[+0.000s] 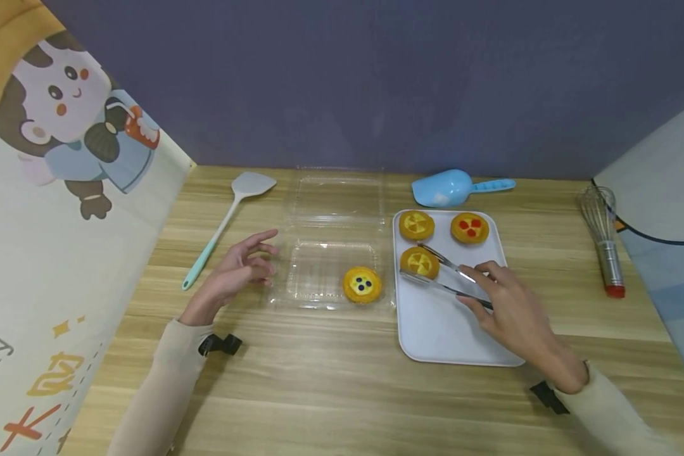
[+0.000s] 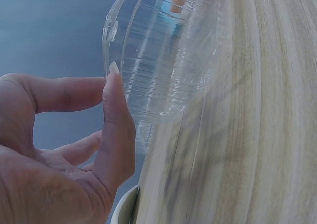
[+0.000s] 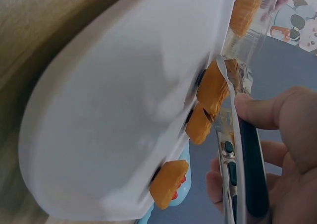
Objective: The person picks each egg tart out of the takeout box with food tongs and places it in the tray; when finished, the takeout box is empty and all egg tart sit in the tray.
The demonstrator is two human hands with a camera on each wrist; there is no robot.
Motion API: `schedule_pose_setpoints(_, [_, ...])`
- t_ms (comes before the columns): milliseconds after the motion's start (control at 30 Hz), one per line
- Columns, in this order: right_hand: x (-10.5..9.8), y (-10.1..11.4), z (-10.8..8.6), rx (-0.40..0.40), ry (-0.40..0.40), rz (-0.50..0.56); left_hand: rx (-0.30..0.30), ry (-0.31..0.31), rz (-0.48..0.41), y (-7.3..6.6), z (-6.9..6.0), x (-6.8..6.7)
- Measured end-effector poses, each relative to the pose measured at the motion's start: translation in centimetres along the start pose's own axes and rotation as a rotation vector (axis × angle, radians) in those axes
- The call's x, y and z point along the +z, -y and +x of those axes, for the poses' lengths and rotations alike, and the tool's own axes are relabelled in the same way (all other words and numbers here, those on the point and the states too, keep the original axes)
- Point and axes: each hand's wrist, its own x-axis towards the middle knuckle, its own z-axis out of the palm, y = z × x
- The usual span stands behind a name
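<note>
My right hand grips metal tongs with dark green handle inlays. Their arms lie either side of a yellow-topped egg tart on the white tray; whether they press it I cannot tell. Behind it are another yellow-topped tart and a tart with red dots. A clear plastic box lies with its lid folded back, holding a tart with dark blue dots at its front right. Beside the box's left edge is my left hand, fingers loosely bent, thumb and forefinger apart.
A spatula with a mint handle lies on the left. Behind the tray is a blue scoop, and a wire whisk rests at the far right. A dark wall closes off the table's back.
</note>
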Motion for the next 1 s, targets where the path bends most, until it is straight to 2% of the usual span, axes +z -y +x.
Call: schedule_pose_setpoints(1000, [0.64, -0.29, 0.04, 0.019, 0.016, 0.044, 0.002, 0.003, -0.009, 0.18, -0.02, -0.04])
